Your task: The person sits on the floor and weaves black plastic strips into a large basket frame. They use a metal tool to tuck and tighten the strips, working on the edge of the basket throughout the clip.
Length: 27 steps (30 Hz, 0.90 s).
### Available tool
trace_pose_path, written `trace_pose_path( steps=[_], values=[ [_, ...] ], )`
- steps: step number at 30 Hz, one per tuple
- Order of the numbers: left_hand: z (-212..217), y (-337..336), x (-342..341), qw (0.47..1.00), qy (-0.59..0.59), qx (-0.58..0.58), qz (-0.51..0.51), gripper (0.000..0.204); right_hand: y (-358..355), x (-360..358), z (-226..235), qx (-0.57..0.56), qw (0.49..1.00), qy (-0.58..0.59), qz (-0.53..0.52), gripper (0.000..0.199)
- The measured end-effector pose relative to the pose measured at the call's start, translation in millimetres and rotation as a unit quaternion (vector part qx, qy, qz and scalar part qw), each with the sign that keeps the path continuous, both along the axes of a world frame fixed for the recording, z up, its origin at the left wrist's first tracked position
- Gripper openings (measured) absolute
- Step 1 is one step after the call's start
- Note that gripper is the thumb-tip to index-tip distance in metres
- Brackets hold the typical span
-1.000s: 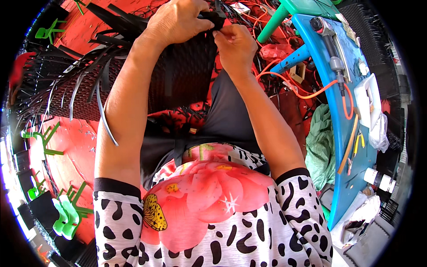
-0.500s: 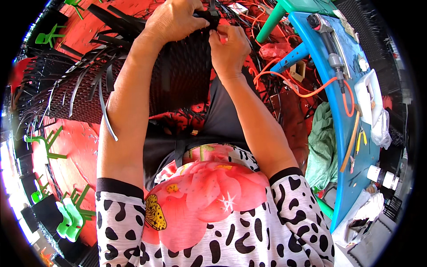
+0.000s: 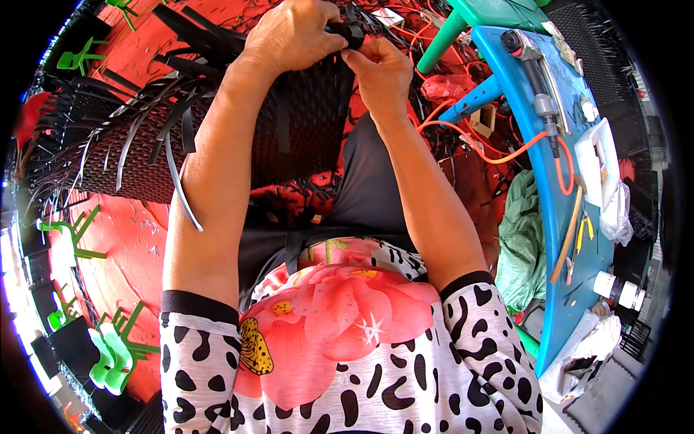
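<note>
Left hand (image 3: 293,36): closed over the top edge of the black woven panel (image 3: 289,123), fingers curled around a black strip end (image 3: 350,30) at the panel's upper right corner. Right hand (image 3: 379,72): just right of that corner, fingertips pinched on the same strip end, so that both hands meet on it.

Panel position: upright across the person's lap, its top edge at the hands, its lower edge toward the body. Loose black strips (image 3: 181,123) fan out from the panel's left side; one pale grey strip (image 3: 181,188) hangs down from that side beside the left forearm.

Surroundings, relative to the panel:
- Below and left: red floor (image 3: 130,239) with green plastic clips (image 3: 108,354) scattered on it.
- Right: blue table (image 3: 564,239), well apart, carrying an orange hose (image 3: 506,155) and a white container (image 3: 600,155).
- Upper right: green stool leg (image 3: 441,40), near the right hand.
</note>
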State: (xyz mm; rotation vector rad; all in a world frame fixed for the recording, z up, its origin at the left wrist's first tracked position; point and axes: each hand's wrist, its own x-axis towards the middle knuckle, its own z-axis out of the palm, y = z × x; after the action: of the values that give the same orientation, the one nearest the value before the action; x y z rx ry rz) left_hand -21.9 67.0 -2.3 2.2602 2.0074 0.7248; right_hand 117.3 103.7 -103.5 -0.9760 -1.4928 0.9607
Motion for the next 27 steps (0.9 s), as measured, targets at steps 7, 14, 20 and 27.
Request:
trace_pose_path(
  steps=[7, 14, 20, 27],
  values=[
    [-1, -2, 0, 1.000, -0.002, 0.010, 0.003, 0.029, 0, -4, 5, 0.205, 0.976, -0.044, -0.062, 0.021],
    [-1, -2, 3, 1.000, -0.004, 0.002, 0.005, 0.029, -3, -6, 1, 0.217, 0.971, -0.042, -0.094, 0.021],
    [1, -2, 4, 1.000, -0.018, 0.002, -0.001, 0.027, -4, -18, -7, 0.097, 0.987, 0.114, -0.067, 0.014],
    [1, -2, 1, 0.999, -0.029, -0.002, -0.022, 0.024, -12, -8, 2, -0.034, 0.983, 0.178, 0.027, 0.012]
  ],
)
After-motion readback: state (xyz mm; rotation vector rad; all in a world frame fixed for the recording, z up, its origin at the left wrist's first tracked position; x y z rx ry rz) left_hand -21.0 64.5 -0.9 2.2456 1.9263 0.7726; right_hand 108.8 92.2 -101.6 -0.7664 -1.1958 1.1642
